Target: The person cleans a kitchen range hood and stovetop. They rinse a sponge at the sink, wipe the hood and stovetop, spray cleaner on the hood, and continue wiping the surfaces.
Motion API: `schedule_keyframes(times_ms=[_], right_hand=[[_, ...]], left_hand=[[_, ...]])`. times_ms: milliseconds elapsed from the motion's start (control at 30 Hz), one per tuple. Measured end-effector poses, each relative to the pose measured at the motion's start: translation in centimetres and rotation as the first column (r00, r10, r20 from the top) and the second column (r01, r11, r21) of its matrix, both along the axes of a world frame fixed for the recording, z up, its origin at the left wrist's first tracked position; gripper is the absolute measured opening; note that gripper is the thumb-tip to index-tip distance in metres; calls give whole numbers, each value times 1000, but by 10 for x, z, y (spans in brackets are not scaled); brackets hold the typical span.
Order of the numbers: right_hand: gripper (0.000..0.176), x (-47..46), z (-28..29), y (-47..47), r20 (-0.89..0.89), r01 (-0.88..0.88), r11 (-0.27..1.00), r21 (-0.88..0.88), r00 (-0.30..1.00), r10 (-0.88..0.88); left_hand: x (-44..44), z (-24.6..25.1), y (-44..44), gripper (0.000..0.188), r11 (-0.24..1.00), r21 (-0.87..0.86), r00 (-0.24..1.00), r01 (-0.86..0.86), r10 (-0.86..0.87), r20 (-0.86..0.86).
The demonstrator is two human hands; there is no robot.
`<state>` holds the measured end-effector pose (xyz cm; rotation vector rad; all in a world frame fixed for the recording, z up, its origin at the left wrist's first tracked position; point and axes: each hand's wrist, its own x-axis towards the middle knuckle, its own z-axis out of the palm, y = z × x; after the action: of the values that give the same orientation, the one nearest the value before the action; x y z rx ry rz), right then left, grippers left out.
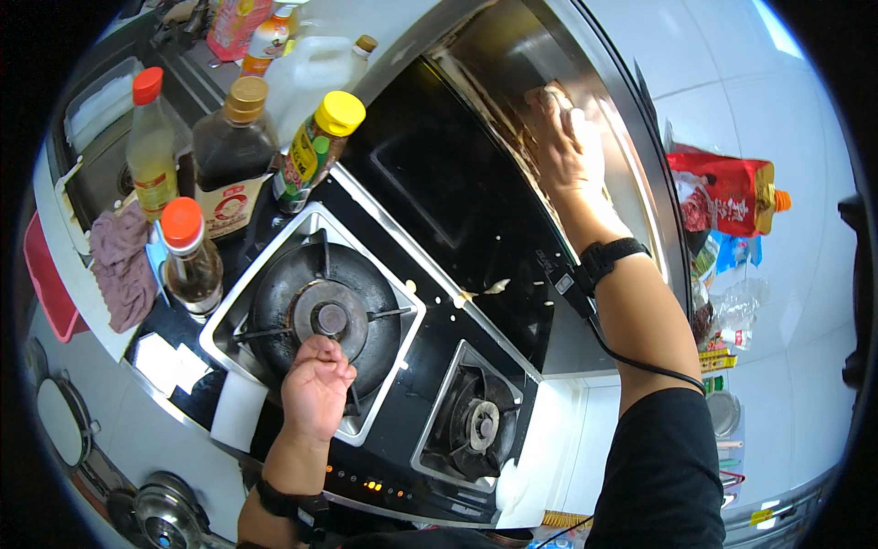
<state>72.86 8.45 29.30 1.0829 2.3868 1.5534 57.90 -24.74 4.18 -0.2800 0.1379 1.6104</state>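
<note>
My right hand (571, 147) reaches up to the greasy stainless-steel panel (514, 48) of a range hood. Its fingers press a small brownish cleaning pad (536, 100) flat on the metal; the hand covers most of the pad. Brown grime streaks run along the panel's lower edge. My left hand (317, 391) is held palm up over the front part of the left gas burner (333, 319), with nothing in it and its fingers loosely bent. Between the burners and the hood lies a black glass panel (439, 171), spotted with pale foam drops.
Left of the burner stand a yellow-capped seasoning jar (312, 154), a dark sauce bottle (233, 147) and red-capped bottles (194, 264). A purple cloth (123, 267) hangs over the counter edge. The second burner (480, 425) is at right. A black cable (634, 364) runs along my right arm.
</note>
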Motion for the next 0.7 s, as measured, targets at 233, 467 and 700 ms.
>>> schedule_keyframes(times_ms=[233,467,700], right_hand=[[43,78,7,-39,59,-333,933,135,943,328],[49,153,13,-87,136,-78,991,107,989,63],[50,225,15,-121,170,104,988,117,978,-123]], left_hand=[[20,7,-7,23,999,5,999,53,-52,-7],[40,6,-8,25,996,35,997,82,-82,-18],[30,-16,5,31,990,-129,992,-54,38,-121]])
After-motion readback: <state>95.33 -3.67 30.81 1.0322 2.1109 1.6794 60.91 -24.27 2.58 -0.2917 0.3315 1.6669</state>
